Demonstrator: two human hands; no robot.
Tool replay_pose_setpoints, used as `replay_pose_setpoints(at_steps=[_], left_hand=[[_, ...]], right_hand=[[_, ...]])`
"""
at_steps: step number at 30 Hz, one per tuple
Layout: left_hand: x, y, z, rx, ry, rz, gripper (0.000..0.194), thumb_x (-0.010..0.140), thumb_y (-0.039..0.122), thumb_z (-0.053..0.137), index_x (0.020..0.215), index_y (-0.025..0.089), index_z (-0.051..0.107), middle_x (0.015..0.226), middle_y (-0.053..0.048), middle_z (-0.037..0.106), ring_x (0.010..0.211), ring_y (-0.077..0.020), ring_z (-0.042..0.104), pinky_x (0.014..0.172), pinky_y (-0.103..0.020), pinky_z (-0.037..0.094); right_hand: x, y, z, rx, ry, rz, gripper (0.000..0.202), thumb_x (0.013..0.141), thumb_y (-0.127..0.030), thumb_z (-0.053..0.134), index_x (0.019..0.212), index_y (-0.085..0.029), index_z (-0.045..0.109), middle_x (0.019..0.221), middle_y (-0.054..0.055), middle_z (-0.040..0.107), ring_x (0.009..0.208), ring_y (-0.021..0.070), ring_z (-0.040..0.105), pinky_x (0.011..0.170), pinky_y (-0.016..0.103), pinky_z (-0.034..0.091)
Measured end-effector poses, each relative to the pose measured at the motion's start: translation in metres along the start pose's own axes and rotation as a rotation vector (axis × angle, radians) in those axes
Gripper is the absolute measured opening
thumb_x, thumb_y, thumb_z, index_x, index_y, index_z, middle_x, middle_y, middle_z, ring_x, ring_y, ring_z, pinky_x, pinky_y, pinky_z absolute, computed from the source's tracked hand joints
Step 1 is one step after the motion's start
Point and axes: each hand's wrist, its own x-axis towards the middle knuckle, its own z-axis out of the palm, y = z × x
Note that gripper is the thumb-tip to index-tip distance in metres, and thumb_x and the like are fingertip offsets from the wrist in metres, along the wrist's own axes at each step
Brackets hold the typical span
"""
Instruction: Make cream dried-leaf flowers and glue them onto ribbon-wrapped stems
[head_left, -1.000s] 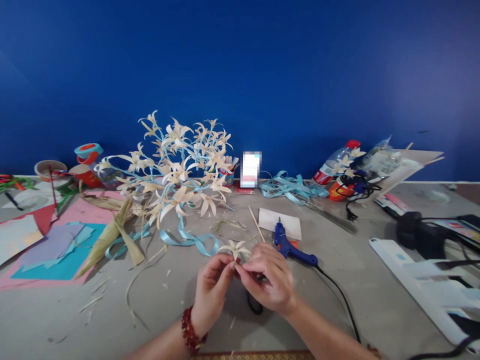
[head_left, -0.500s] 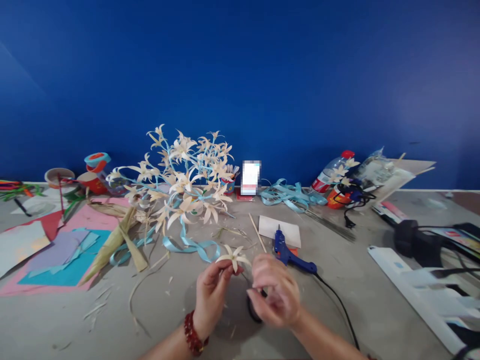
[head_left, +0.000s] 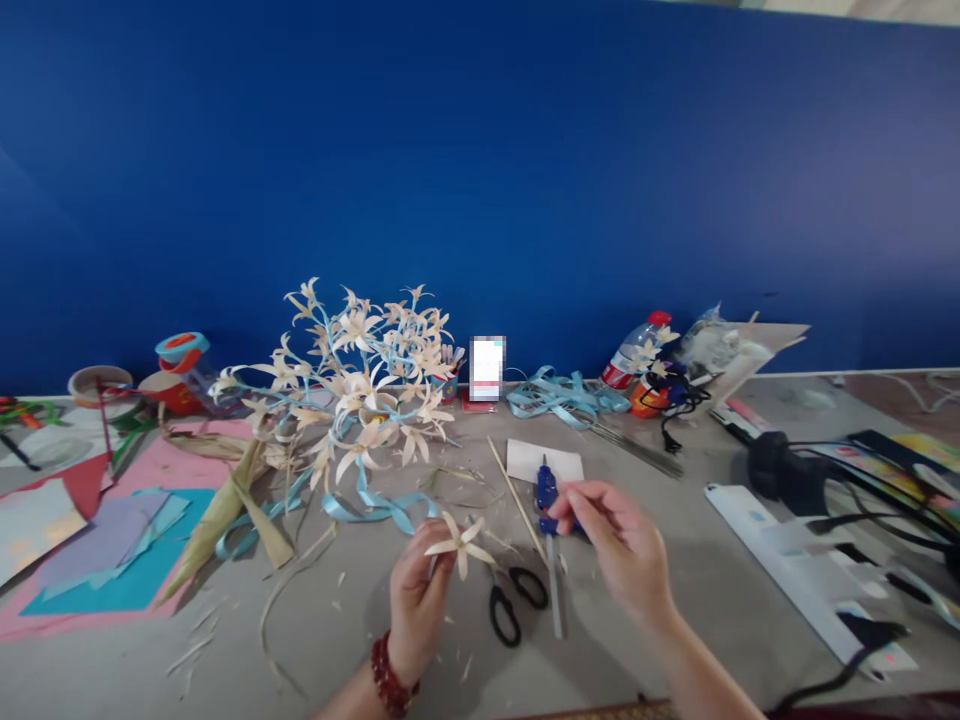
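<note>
Petals of thin pale leaf make up the small flower (head_left: 459, 541) we pinch in our left hand (head_left: 415, 598), low and a little left of centre in the frame. It looks almost weightless, stiff enough to hold its star shape yet easy to crease or tear, so we judge the short base under the petals the safest place to grip, never the tips. Our left fingers are closed on that base; the pinch itself is hidden behind the petals.

Our right hand (head_left: 616, 532), just right of centre, has its fingers curled narrow at the blue glue gun (head_left: 548, 489). We cannot tell whether they grip its handle or only touch it, since the hand covers that part and the cord.

Black-handled scissors (head_left: 517, 598) lie on the grey table (head_left: 322, 650) between the 2 hands, blades pointing up the frame. Above and left stands the flower spray (head_left: 360, 385) with blue ribbon (head_left: 379, 505); its base is lost among leaf scraps. Clutter at the right edge is cut off.
</note>
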Motion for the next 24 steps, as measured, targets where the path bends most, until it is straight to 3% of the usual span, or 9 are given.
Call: replay_pose_setpoints(at_steps=[5,10,12,14,17,21,24], left_hand=[[0.002,0.003,0.000,0.043,-0.016,0.042,0.016,0.088,0.017,0.057,0.084,0.019,0.072,0.088,-0.008,0.073,0.087,-0.0232,0.067,0.085,-0.038,0.049],[0.004,0.007,0.003,0.062,-0.045,0.047,0.017,0.088,0.014,0.055,0.080,0.019,0.069,0.084,-0.006,0.069,0.084,-0.0215,0.064,0.078,-0.033,0.049],[0.004,0.007,0.004,0.073,-0.052,0.047,0.017,0.088,0.014,0.054,0.081,0.020,0.069,0.085,-0.006,0.069,0.083,-0.0206,0.063,0.077,-0.032,0.049],[0.003,0.005,0.004,0.079,-0.055,0.055,0.017,0.088,0.013,0.055,0.084,0.020,0.070,0.087,-0.006,0.069,0.084,-0.0201,0.063,0.077,-0.032,0.048],[0.002,0.003,0.004,0.080,-0.052,0.062,0.017,0.087,0.012,0.056,0.087,0.021,0.071,0.089,-0.006,0.069,0.085,-0.0200,0.063,0.080,-0.032,0.048],[0.002,0.003,0.005,0.061,-0.042,0.053,0.016,0.086,0.012,0.057,0.085,0.021,0.071,0.086,-0.005,0.069,0.084,-0.0198,0.063,0.079,-0.031,0.048],[0.002,0.003,0.006,0.047,-0.029,0.018,0.015,0.086,0.015,0.057,0.083,0.020,0.071,0.083,-0.005,0.068,0.079,-0.0188,0.062,0.072,-0.028,0.048]], right_hand=[[-0.036,0.022,-0.003,-0.071,0.012,0.176,0.030,0.088,-0.042,0.061,0.070,-0.018,0.056,0.056,-0.002,0.057,0.045,0.0105,0.052,0.045,0.020,0.043],[-0.064,0.042,0.014,-0.327,-0.158,0.172,0.044,0.096,-0.045,0.045,0.059,-0.021,0.045,0.048,-0.003,0.048,0.044,0.0120,0.049,0.047,0.022,0.039],[-0.070,0.045,0.022,-0.434,-0.205,0.131,0.037,0.097,-0.041,0.044,0.067,-0.020,0.053,0.057,0.000,0.059,0.053,0.0153,0.058,0.055,0.024,0.045],[-0.072,0.046,0.030,-0.494,-0.228,0.070,0.024,0.096,-0.035,0.046,0.088,-0.020,0.062,0.081,0.005,0.071,0.073,0.0195,0.067,0.068,0.026,0.050],[-0.073,0.046,0.039,-0.504,-0.252,-0.020,0.023,0.097,-0.028,0.043,0.103,-0.021,0.063,0.101,0.008,0.072,0.092,0.0213,0.068,0.081,0.029,0.050],[-0.070,0.049,0.042,-0.521,-0.235,-0.026,0.023,0.094,-0.030,0.048,0.080,-0.020,0.063,0.077,0.004,0.071,0.073,0.0194,0.066,0.068,0.026,0.048],[-0.065,0.047,0.039,-0.557,-0.175,-0.019,0.031,0.090,-0.034,0.056,0.062,-0.020,0.052,0.057,0.000,0.058,0.054,0.0159,0.055,0.054,0.024,0.040]])
